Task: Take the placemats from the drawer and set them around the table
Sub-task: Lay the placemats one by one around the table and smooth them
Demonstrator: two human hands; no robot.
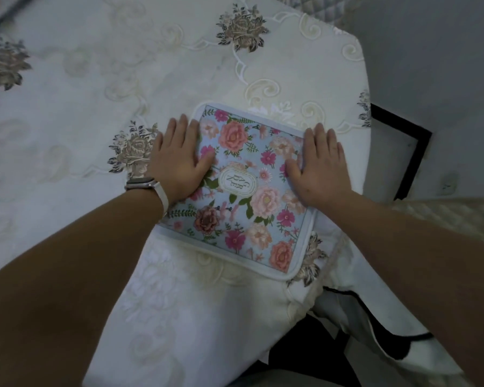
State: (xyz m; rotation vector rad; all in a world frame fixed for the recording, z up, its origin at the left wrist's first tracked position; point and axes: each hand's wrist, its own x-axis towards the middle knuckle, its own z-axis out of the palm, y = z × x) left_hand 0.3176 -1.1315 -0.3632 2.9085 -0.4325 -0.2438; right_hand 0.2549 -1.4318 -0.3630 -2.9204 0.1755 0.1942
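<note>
On the left, my left hand (176, 160) presses flat, fingers straight, on the placemat (235, 199) — it lies between both hands, on the tablecloth (67, 107). My right hand (319, 169) lies flat likewise. Step in hand: seating this mat. Next, likely — release, fetch another.

Single head view, steep downward, close over table (67, 107) corner.
</note>
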